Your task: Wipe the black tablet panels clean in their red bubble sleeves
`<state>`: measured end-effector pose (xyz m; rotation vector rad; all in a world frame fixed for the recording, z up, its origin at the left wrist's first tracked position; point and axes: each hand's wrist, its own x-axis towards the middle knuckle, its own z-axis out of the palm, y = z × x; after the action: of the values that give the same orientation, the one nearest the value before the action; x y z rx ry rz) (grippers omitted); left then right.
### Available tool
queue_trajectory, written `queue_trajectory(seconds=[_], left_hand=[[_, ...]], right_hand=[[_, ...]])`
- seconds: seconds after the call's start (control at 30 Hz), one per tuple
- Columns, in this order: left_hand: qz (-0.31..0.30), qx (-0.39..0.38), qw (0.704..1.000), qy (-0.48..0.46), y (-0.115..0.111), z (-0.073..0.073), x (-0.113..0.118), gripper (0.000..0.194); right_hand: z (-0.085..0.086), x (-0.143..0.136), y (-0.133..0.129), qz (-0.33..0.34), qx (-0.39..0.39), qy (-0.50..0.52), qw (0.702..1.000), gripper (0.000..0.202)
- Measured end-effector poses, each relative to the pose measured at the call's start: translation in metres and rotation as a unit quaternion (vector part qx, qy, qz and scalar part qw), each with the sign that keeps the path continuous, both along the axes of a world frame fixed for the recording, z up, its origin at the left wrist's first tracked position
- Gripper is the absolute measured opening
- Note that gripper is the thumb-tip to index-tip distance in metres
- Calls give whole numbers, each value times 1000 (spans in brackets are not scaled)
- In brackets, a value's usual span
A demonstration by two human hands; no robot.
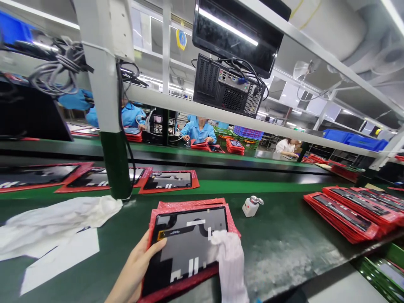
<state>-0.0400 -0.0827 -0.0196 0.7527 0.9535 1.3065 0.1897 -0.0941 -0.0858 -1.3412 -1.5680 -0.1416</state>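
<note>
A dark tablet-sized panel (184,248) with white and grey patches lies on red bubble wrap (232,219), tilted in front of me. My left hand (139,261) is bare and grips the panel's left side, its thumb on the front near an orange-edged strip (161,235). At the panel's right edge is my right hand (230,261), in a white glove; its fingers are bunched over that edge, and whatever they pinch is hidden. A small white bottle (250,207) with a metal lid stands on the green bench beyond it.
Stacks of red-wrapped panels (350,214) lie at the right. Similar panels (170,180) sit across the bench behind a post (115,164). A white cloth (59,221) and white sheet (63,261) are at the left. People in blue (200,131) sit across. A green crate (375,273) is lower right.
</note>
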Motion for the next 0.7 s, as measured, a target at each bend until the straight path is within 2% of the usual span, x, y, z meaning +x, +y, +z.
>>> queue_trajectory(seconds=[0.1,0.23,0.33,0.43,0.5,0.6,0.7], left_hand=[[17,3,1000,-10,1,2,4,74],[5,-9,1000,-28,0,3,6,77],[4,-24,999,-36,0,3,5,76],[-14,-23,999,-44,9,11,5,70],[-26,-18,998,-51,29,23,9,64],[-2,13,1000,-25,83,46,25,52],[20,36,999,4,155,62,53,41]], right_hand=[[-9,-33,-9,44,-35,-30,998,16],[4,-74,6,103,-57,-46,992,29],[17,-79,20,110,-47,-27,992,28],[30,-59,27,88,-28,9,996,19],[42,-35,28,60,-11,37,997,17],[58,6,25,-17,13,147,989,22],[58,34,20,-61,-34,329,942,23]])
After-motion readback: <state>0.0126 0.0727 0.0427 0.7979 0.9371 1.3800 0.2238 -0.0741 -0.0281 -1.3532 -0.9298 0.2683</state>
